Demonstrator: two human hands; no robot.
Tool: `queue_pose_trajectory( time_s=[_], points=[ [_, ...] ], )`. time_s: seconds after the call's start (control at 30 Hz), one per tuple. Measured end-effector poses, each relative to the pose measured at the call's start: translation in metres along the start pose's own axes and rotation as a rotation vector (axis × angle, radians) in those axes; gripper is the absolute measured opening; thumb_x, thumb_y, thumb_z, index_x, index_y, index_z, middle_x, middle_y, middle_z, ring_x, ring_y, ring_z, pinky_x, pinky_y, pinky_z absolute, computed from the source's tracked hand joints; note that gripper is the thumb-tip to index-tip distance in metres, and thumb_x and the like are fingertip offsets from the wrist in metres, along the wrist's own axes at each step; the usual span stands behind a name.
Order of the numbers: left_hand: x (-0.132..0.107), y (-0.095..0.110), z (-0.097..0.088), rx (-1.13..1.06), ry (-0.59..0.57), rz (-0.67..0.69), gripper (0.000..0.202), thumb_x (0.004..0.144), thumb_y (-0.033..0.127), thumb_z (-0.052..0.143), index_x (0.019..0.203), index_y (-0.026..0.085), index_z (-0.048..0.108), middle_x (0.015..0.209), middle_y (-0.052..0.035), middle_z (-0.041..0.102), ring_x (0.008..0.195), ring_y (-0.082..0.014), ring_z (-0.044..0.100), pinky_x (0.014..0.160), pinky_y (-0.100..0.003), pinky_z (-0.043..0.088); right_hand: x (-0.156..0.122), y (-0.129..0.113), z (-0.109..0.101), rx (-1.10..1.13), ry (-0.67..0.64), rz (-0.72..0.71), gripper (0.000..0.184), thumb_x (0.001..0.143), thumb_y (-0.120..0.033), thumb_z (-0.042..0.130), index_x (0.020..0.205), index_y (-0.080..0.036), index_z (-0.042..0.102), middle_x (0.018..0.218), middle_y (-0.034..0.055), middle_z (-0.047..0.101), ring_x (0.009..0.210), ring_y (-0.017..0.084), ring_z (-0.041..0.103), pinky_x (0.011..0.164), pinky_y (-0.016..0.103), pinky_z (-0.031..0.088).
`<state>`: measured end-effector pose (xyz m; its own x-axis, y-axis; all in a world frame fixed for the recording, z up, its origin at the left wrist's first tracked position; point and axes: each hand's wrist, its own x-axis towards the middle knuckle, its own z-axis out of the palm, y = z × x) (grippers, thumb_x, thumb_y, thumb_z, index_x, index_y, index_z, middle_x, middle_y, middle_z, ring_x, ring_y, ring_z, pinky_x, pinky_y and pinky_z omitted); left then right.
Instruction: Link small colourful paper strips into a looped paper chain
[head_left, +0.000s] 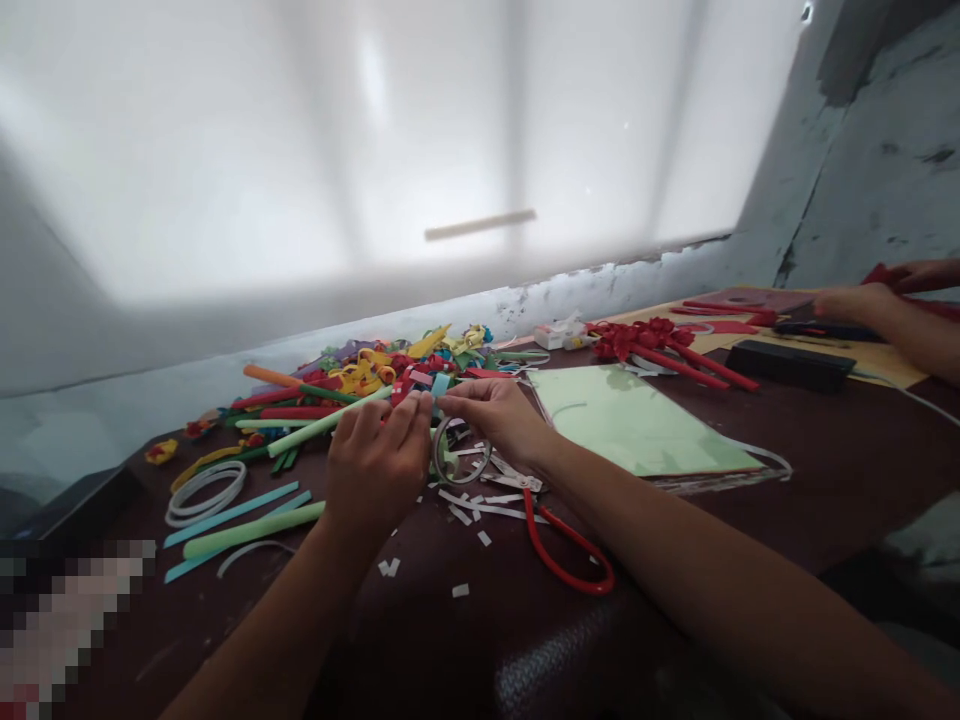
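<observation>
Paper strip (440, 385), light blue, sits pinched between the fingertips of my left hand (377, 462) and right hand (496, 418), above the dark table (825, 470) near its far edge. Both hands close narrowly on it. Below lie white paper scraps (480, 505) and red-handled scissors (559, 545); behind, a heap of coloured paper rolls (360, 385); to my right, a pale green sheet (630, 420).

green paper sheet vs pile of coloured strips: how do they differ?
The green paper sheet is one flat, uncut, pale green piece; the pile of coloured strips is many narrow pieces in red, yellow, green and blue, some rolled or curled. The sheet lies beside the right hand, untouched; the pile lies behind both hands, with the left hand nearest. Both lie on the dark table.
</observation>
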<state>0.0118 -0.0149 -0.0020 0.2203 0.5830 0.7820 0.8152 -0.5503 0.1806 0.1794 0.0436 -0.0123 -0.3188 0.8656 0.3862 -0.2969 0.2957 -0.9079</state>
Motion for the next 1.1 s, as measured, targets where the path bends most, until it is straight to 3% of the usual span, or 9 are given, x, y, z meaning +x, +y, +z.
queue_pose_trajectory(
  time_s=[0.1,0.2,0.37,0.5,0.7,0.87,1.1],
  points=[
    [0.001,-0.006,0.002,-0.106,0.021,-0.041,0.024,0.095,0.039,0.062,0.104,0.019,0.072,0.104,-0.0068,0.073,0.100,-0.0225,0.066,0.097,-0.048,0.049,0.000,-0.002,-0.002,-0.030,-0.022,-0.025,0.039,0.059,-0.049,0.087,0.070,-0.016,0.072,0.058,-0.0039,0.056,0.053,0.008,0.041,0.050,0.024,0.031],
    [0.004,-0.015,0.004,-0.243,-0.004,-0.122,0.027,0.098,0.041,0.059,0.095,0.015,0.067,0.096,-0.0037,0.070,0.088,-0.0168,0.068,0.082,-0.038,0.057,0.000,-0.005,-0.003,-0.076,-0.044,-0.043,0.036,0.056,-0.044,0.090,0.070,-0.015,0.075,0.061,-0.0023,0.059,0.056,0.010,0.044,0.052,0.025,0.032],
    [0.004,-0.023,0.008,-0.358,-0.107,-0.224,0.027,0.097,0.041,0.061,0.098,0.014,0.065,0.094,-0.0029,0.068,0.075,-0.0125,0.065,0.065,-0.028,0.056,-0.001,-0.008,-0.004,-0.129,-0.048,-0.047,0.035,0.056,-0.043,0.090,0.070,-0.015,0.075,0.059,-0.0026,0.059,0.056,0.010,0.045,0.051,0.025,0.032],
    [0.004,-0.020,0.007,-0.320,-0.126,-0.217,0.026,0.097,0.040,0.060,0.096,0.014,0.065,0.092,-0.0023,0.068,0.076,-0.0133,0.065,0.069,-0.030,0.057,-0.001,-0.007,-0.004,-0.163,-0.055,-0.046,0.036,0.057,-0.046,0.089,0.071,-0.015,0.075,0.061,-0.0016,0.062,0.057,0.010,0.047,0.052,0.025,0.034],
    [0.005,-0.018,0.007,-0.148,-0.024,-0.117,0.025,0.095,0.040,0.063,0.090,0.016,0.065,0.097,-0.0036,0.068,0.096,-0.0192,0.065,0.090,-0.043,0.053,0.000,-0.005,-0.004,-0.229,-0.075,-0.043,0.037,0.060,-0.048,0.087,0.069,-0.015,0.076,0.060,-0.0003,0.062,0.056,0.011,0.046,0.052,0.025,0.035],
    [0.005,-0.018,0.007,-0.124,0.001,-0.080,0.026,0.096,0.041,0.061,0.090,0.017,0.065,0.098,-0.0039,0.067,0.098,-0.0198,0.064,0.092,-0.043,0.052,0.001,-0.003,-0.005,-0.244,-0.083,-0.055,0.037,0.063,-0.049,0.086,0.074,-0.015,0.076,0.064,0.0010,0.064,0.057,0.011,0.048,0.051,0.025,0.036],
    [0.006,-0.018,0.008,-0.244,-0.163,-0.075,0.028,0.098,0.043,0.057,0.093,0.016,0.065,0.094,-0.0031,0.068,0.087,-0.0167,0.065,0.083,-0.038,0.055,-0.001,-0.003,-0.007,-0.248,-0.174,-0.074,0.035,0.060,-0.046,0.089,0.066,-0.015,0.073,0.058,-0.0018,0.059,0.054,0.010,0.045,0.049,0.024,0.032]
  ],
)
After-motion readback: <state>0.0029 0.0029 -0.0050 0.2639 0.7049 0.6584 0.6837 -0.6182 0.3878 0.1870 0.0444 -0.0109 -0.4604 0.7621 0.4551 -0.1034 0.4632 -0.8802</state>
